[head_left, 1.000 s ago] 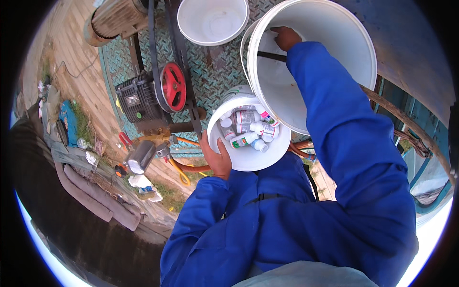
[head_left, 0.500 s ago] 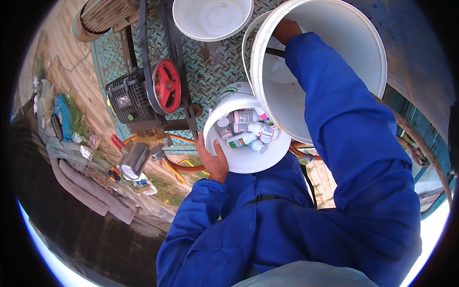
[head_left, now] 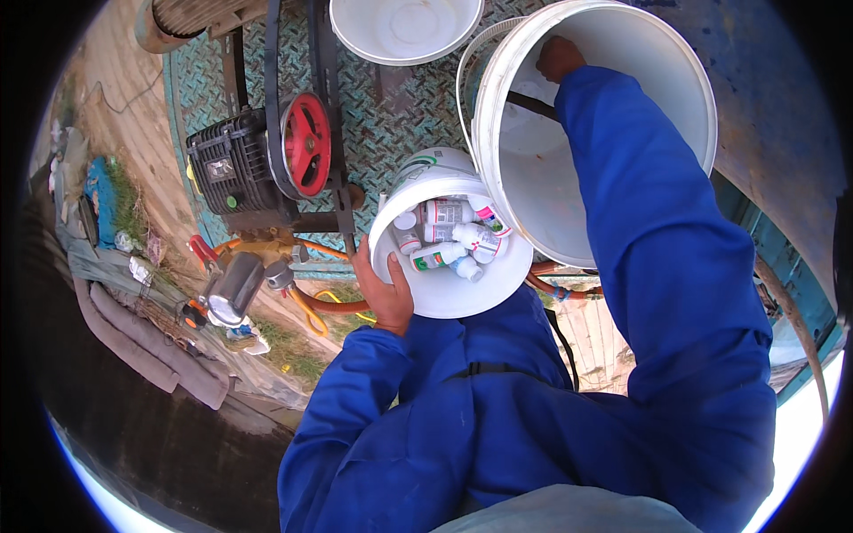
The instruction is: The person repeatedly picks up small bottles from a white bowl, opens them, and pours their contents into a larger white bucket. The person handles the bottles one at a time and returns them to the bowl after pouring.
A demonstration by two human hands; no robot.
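Observation:
My left hand (head_left: pixel 384 295) grips the side of a small white bucket (head_left: pixel 462 304), its thumb on the rim. That bucket is tilted with its mouth toward me. Several small white bottles (head_left: pixel 440 257) with coloured labels lie jumbled inside it. A larger white bucket (head_left: pixel 569 240) leans beside it on the right, its mouth also facing me. Deep inside reaches my right hand (head_left: pixel 560 59), its fingers curled; whatever they hold is hidden. A dark strip (head_left: pixel 531 105) shows below this hand, partly covered by my blue sleeve.
An open white tub (head_left: pixel 406 31) stands on the green tread-plate deck (head_left: pixel 378 115). To the left is a black pump (head_left: pixel 233 169) with a red pulley (head_left: pixel 306 145) and belt. Orange hoses (head_left: pixel 324 304) run below it. A rusty rod (head_left: pixel 791 311) slants at the right.
My right hand has moved to the right inside the larger bucket, and more of the dark strip shows. My left hand keeps its grip on the small bucket. The view has shifted slightly.

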